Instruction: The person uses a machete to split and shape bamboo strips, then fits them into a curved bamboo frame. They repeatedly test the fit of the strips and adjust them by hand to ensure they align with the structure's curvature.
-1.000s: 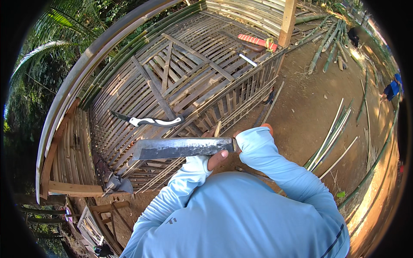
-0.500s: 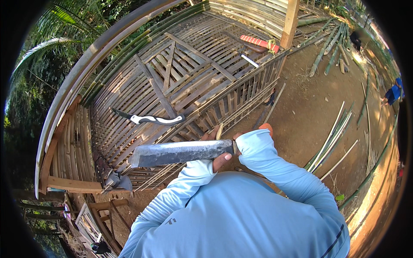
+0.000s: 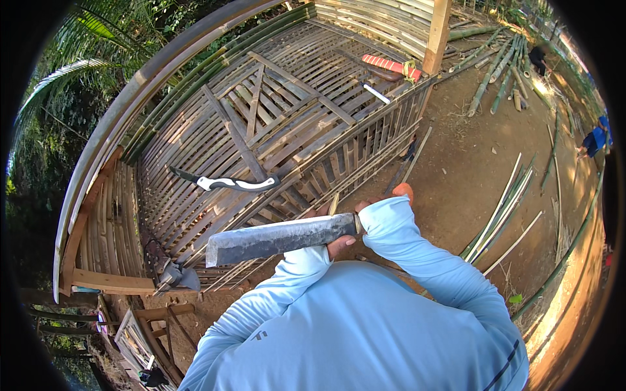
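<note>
Machete (image 3: 287, 240) points to nine o'clock, right hand (image 3: 362, 206) closed round it; left hand (image 3: 340, 246) apparently pinches bamboo (image 3: 334, 202), which we should steady.

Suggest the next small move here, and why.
Probably ease the left hand slightly away from the machete before any stroke: its thumb shows close beside the blade's lower edge, near the right hand, with the bamboo strip just beyond.

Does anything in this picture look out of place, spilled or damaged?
One thing, mildly: the tool with a white-and-black handle lies on the slatted platform, its dark blade bare. Nothing looks clearly spilled or damaged.
</note>
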`<move>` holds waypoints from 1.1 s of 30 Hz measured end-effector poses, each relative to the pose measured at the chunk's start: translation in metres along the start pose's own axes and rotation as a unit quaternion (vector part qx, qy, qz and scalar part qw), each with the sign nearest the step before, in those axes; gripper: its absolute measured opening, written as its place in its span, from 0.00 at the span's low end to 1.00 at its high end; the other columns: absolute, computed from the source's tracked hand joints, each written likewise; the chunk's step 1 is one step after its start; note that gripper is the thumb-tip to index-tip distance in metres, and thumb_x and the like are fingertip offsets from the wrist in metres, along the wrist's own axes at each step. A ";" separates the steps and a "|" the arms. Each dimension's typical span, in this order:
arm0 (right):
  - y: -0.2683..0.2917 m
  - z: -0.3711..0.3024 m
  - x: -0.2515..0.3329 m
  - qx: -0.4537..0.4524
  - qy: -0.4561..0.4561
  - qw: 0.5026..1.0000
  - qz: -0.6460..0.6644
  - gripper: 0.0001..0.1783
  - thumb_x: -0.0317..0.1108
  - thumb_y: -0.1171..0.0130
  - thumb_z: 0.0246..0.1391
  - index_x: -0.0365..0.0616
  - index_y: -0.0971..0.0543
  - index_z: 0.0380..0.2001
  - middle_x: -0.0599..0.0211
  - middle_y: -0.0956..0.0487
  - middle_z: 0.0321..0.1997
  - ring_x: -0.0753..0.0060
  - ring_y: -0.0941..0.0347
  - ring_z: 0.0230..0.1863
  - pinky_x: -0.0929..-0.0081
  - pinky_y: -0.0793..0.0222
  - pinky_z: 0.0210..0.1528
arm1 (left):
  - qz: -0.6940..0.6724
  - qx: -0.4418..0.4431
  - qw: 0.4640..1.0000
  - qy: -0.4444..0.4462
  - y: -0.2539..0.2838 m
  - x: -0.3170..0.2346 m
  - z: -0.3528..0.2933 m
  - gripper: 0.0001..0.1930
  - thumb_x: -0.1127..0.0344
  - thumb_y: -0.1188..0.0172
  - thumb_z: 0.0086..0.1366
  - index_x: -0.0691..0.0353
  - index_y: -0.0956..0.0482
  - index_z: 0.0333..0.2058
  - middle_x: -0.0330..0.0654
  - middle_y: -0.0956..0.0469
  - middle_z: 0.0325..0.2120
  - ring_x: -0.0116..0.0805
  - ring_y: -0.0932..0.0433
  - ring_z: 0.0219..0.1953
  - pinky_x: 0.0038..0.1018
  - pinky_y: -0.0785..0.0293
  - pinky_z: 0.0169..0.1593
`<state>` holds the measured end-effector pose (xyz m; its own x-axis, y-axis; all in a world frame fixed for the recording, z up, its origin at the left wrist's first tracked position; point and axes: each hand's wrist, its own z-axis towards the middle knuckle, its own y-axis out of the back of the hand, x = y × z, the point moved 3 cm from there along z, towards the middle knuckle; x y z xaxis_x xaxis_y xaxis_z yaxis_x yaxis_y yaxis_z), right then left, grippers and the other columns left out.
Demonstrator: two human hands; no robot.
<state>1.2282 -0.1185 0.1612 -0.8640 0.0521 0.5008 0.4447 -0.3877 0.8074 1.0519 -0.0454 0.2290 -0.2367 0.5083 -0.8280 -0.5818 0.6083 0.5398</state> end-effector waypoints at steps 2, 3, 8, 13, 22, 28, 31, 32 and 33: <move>0.000 -0.001 0.000 -0.037 0.007 0.999 -0.008 0.07 0.35 0.39 0.40 0.52 0.24 0.26 0.69 0.25 0.20 0.63 0.25 0.27 0.59 0.39 0.43 | -0.001 -0.001 1.000 -0.001 -0.001 0.000 0.000 0.31 0.52 0.29 0.57 0.64 0.27 0.54 0.48 0.23 0.42 0.42 0.23 0.45 0.37 0.29 0.50; 0.001 0.000 -0.001 -0.014 0.021 0.998 -0.055 0.06 0.35 0.39 0.40 0.52 0.24 0.26 0.69 0.26 0.20 0.63 0.25 0.27 0.60 0.39 0.43 | 0.000 -0.004 1.000 -0.002 -0.002 0.000 0.000 0.31 0.52 0.28 0.57 0.64 0.27 0.53 0.47 0.22 0.41 0.41 0.23 0.44 0.36 0.28 0.50; 0.002 0.007 0.003 -0.015 0.034 0.998 -0.057 0.05 0.36 0.41 0.43 0.52 0.26 0.25 0.69 0.27 0.20 0.63 0.26 0.27 0.63 0.37 0.43 | -0.004 -0.067 0.998 -0.012 -0.010 0.018 -0.006 0.30 0.53 0.26 0.55 0.63 0.25 0.51 0.43 0.19 0.38 0.39 0.21 0.41 0.33 0.27 0.47; -0.006 0.007 0.006 -0.005 -0.141 0.970 0.199 0.05 0.36 0.43 0.47 0.50 0.28 0.25 0.71 0.27 0.22 0.66 0.26 0.28 0.67 0.37 0.41 | -0.074 -0.140 0.987 0.004 -0.016 0.027 -0.012 0.28 0.55 0.23 0.53 0.63 0.23 0.47 0.41 0.18 0.36 0.37 0.20 0.37 0.31 0.26 0.44; 0.020 0.022 0.025 0.061 -0.010 0.995 -0.083 0.04 0.33 0.41 0.47 0.49 0.27 0.25 0.70 0.26 0.23 0.66 0.26 0.27 0.69 0.36 0.39 | -0.148 -0.155 0.974 0.077 -0.023 0.042 -0.008 0.21 0.64 0.25 0.55 0.62 0.22 0.44 0.41 0.19 0.36 0.34 0.22 0.38 0.29 0.26 0.45; 0.028 0.028 0.033 0.162 -0.039 0.982 -0.091 0.09 0.31 0.37 0.40 0.47 0.22 0.29 0.63 0.22 0.22 0.57 0.22 0.28 0.62 0.32 0.32 | -0.161 -0.079 0.979 0.094 -0.008 0.020 0.000 0.18 0.61 0.28 0.58 0.62 0.20 0.43 0.41 0.18 0.36 0.34 0.21 0.39 0.32 0.26 0.45; 0.030 0.023 0.039 0.194 -0.025 0.974 -0.110 0.11 0.31 0.37 0.39 0.46 0.21 0.31 0.62 0.22 0.22 0.54 0.22 0.27 0.57 0.31 0.28 | -0.105 -0.039 0.988 0.108 -0.004 0.020 -0.002 0.19 0.55 0.28 0.58 0.59 0.18 0.44 0.42 0.17 0.37 0.38 0.19 0.39 0.34 0.25 0.45; 0.029 0.023 0.039 0.186 -0.015 0.978 -0.098 0.11 0.31 0.37 0.39 0.46 0.21 0.31 0.61 0.22 0.21 0.54 0.22 0.27 0.56 0.31 0.28 | -0.075 -0.033 0.991 0.105 -0.004 0.020 -0.004 0.19 0.53 0.29 0.58 0.58 0.17 0.44 0.42 0.17 0.37 0.38 0.19 0.39 0.34 0.25 0.45; 0.028 0.023 0.039 0.177 -0.004 0.980 -0.085 0.11 0.31 0.37 0.38 0.46 0.21 0.31 0.61 0.22 0.21 0.53 0.22 0.27 0.56 0.31 0.28 | -0.078 -0.034 0.990 0.117 -0.005 0.024 -0.005 0.20 0.50 0.30 0.59 0.56 0.17 0.44 0.43 0.17 0.39 0.40 0.19 0.40 0.35 0.25 0.46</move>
<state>1.2127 -0.1067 0.2105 -0.9313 0.0965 0.3511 0.3500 -0.0286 0.9363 1.0452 -0.0393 0.2061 -0.3088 0.2528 -0.9169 -0.6744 0.6216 0.3985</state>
